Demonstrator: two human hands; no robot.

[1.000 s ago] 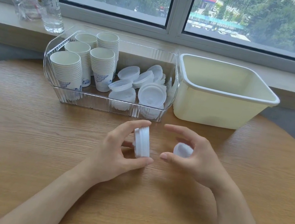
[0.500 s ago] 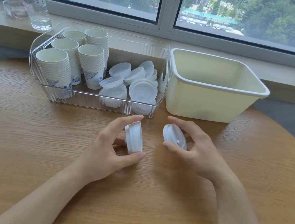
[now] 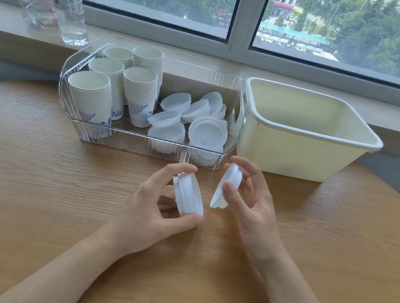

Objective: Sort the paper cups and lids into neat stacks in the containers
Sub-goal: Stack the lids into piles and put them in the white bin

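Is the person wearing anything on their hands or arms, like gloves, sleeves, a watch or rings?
Nothing shows. The left hand and the right hand are bare, without gloves, and no ring is visible on the fingers that show. Both forearms are uncovered down to the bottom edge of the picture: no sleeve, watch, bracelet or strap is visible.

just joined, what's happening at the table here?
A person is sorting cup lids over a wooden table. The left hand holds a small stack of white lids on edge; the right hand holds a single lid beside it, the two not touching. Behind them, a clear tray holds five stacks of paper cups on its left and loose lids piled on its right. The cream bin next to it looks empty.
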